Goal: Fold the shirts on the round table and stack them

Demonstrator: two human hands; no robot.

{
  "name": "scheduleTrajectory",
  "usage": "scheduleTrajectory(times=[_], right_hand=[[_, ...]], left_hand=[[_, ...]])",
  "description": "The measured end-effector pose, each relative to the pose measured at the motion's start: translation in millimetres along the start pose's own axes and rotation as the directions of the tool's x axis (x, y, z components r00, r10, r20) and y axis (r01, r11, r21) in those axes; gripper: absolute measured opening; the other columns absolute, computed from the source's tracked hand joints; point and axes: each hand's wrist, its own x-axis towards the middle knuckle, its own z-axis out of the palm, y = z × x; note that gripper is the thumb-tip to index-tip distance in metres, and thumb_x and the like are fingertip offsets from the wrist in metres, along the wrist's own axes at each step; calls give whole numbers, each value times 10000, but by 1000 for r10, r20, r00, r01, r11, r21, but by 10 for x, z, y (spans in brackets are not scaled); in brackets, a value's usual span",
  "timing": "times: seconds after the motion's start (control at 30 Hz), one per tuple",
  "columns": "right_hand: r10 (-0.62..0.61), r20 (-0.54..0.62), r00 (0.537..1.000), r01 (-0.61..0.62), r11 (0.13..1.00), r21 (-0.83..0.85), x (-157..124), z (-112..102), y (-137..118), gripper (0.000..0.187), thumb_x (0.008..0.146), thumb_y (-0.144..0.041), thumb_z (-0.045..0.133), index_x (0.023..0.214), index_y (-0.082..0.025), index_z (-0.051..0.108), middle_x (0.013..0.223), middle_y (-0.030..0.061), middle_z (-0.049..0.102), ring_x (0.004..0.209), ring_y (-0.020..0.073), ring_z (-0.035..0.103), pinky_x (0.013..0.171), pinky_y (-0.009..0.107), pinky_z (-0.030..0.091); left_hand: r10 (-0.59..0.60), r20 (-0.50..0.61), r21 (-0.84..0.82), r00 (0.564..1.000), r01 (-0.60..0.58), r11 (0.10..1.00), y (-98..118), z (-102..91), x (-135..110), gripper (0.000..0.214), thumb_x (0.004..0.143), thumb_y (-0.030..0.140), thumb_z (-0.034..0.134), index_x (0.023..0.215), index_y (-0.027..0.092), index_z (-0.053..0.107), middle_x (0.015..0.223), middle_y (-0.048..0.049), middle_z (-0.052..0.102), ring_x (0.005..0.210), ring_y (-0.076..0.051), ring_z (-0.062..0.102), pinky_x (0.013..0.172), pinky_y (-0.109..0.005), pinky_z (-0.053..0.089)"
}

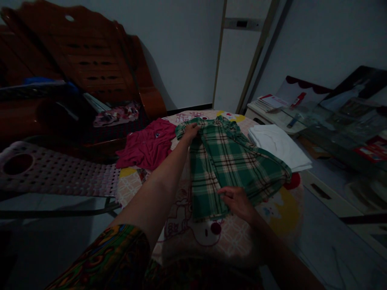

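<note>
A green plaid shirt (229, 157) with white and dark stripes lies spread over a round table (242, 241) with a patterned cloth. My left hand (191, 131) reaches to the shirt's far left part near the collar, its fingers closed on the fabric. Close to me, my right hand (237, 201) pinches the front edge of the shirt near its hem. One sleeve stretches out to the right. Left of the shirt lies a crumpled dark pink shirt (148, 145). To its right sits a folded white garment (278, 145).
A woven lounge chair (60, 169) touches the table's left side. Behind it stands a carved wooden bench (90, 60) with cloth on its seat. At right are a glass-topped cabinet (326, 189) with papers and small items, and a tall white appliance (242, 56) against the wall.
</note>
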Motion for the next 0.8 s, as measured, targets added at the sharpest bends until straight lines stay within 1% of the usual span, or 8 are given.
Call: scheduleTrajectory(times=[0.07,0.17,0.3,0.4,0.5,0.63,0.7,0.8], right_hand=[[23,16,1000,-22,1000,-19,-2,4,-6,244,773,-162,557,930,-170,744,561,-48,504,513,101,432,507,215,294],[34,-4,999,-34,997,-63,-4,5,-42,251,734,-136,571,908,-178,748,569,-50,510,532,101,445,521,214,301],[41,10,999,-40,995,-94,-9,-19,-71,279,704,-125,576,913,-185,751,578,-47,520,541,102,453,521,212,306],[47,21,999,-45,995,-87,-11,-41,-49,285,687,-114,575,902,-184,749,572,-46,516,540,104,456,514,210,305],[54,17,998,-53,995,-80,-8,-49,-20,277,685,-111,577,892,-180,748,561,-50,503,534,103,455,511,213,304],[56,25,998,-54,996,-75,-4,-45,-19,272,689,-103,571,888,-173,744,547,-56,484,512,97,434,507,219,288],[47,26,999,-45,996,-77,-6,-45,-24,278,686,-96,567,887,-171,744,549,-53,484,517,100,436,512,221,291],[37,26,999,-35,996,-81,-12,-57,-18,283,680,-93,566,885,-171,745,540,-52,476,517,104,431,511,222,291]], left_hand=[[-25,-9,-32,1000,25,999,30,-4,-21,375,886,247,595,1249,166,647,1238,-92,686,1094,-216,650,847,-317,573],[-63,38,-83,997,66,994,53,15,-77,371,887,269,606,1241,165,642,1240,-87,682,1104,-225,640,825,-321,580],[-72,128,-133,989,89,987,50,58,-131,284,875,323,634,1102,161,682,1190,-96,688,1054,-229,656,831,-360,586],[-64,150,-138,987,85,987,40,87,-132,227,874,348,642,1008,170,684,1135,-87,701,1037,-216,661,842,-357,582],[-51,161,-129,986,72,989,23,113,-126,260,896,343,616,1090,179,671,1183,-97,696,1080,-221,656,862,-354,573],[32,209,-31,977,-26,999,-11,103,-135,458,872,267,606,1324,197,600,1426,-116,576,1246,-267,585,985,-410,521],[115,244,69,963,-136,988,-27,70,-138,561,823,203,620,1382,207,572,1490,-94,520,1348,-275,504,1102,-422,429],[231,331,223,915,-314,923,-53,6,-134,673,768,118,595,1435,186,531,1519,-91,487,1421,-272,421,1203,-410,292]])
